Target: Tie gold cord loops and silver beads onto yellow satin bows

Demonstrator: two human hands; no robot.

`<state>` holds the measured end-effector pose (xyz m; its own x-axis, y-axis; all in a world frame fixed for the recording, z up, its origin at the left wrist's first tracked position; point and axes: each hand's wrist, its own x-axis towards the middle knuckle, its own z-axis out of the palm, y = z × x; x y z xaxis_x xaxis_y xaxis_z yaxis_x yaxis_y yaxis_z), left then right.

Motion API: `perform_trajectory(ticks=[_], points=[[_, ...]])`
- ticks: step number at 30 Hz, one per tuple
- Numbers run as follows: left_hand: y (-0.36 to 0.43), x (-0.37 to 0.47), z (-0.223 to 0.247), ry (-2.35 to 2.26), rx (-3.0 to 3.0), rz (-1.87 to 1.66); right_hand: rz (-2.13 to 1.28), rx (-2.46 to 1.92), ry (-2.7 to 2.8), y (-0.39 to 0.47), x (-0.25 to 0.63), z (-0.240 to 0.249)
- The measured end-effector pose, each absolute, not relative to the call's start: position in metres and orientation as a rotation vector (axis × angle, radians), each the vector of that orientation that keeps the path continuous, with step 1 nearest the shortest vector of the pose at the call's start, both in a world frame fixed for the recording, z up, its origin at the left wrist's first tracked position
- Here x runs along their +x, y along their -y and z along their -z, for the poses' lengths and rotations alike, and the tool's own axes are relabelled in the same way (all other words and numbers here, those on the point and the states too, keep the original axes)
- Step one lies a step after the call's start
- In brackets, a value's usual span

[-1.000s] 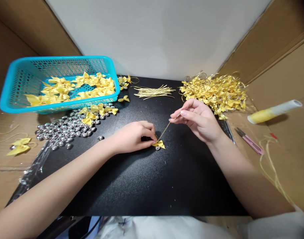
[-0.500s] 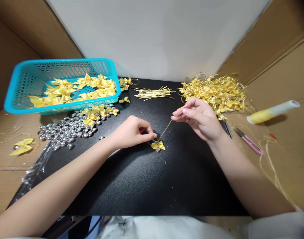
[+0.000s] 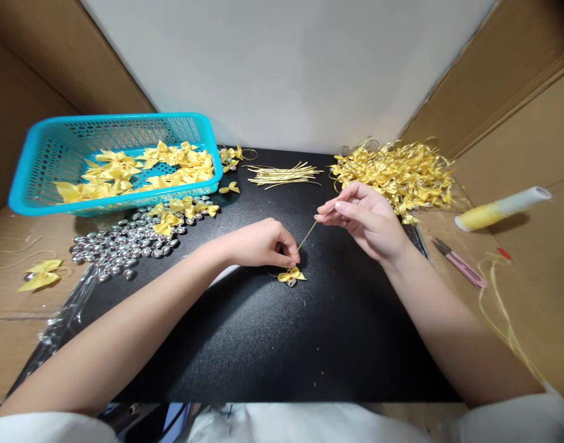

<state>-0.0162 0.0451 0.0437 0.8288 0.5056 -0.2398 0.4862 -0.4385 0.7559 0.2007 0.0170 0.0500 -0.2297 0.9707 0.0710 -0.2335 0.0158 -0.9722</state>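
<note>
A yellow bow (image 3: 292, 275) with a silver bead (image 3: 291, 283) lies on the black table, just below my left hand (image 3: 268, 245). The fingertips of my left hand are pinched on the gold cord where it leaves the bow. From there the gold cord (image 3: 308, 234) runs taut up and right to my right hand (image 3: 367, 220), whose thumb and fingers close on its upper end. A thin loop of cord shows left of the bow, partly under my left hand.
A blue basket (image 3: 138, 200) of yellow bows stands at the back left, silver beads (image 3: 120, 246) before it. Cut cords (image 3: 284, 175) lie at the back. Finished bows (image 3: 397, 169) are heaped right, near pink-handled snips (image 3: 465, 269) and a yellow-white tube (image 3: 501, 209).
My left hand has moved slightly right, and its fingertips have closed on the cord just above the bow. My right hand keeps its grip, almost unmoved.
</note>
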Motion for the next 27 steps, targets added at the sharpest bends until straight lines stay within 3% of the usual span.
perform_trajectory(ticks=[27], points=[[-0.006, -0.038, -0.024, -0.886, 2.104, -0.310, -1.408, -0.908, 1.158, -0.023, 0.205, -0.042]])
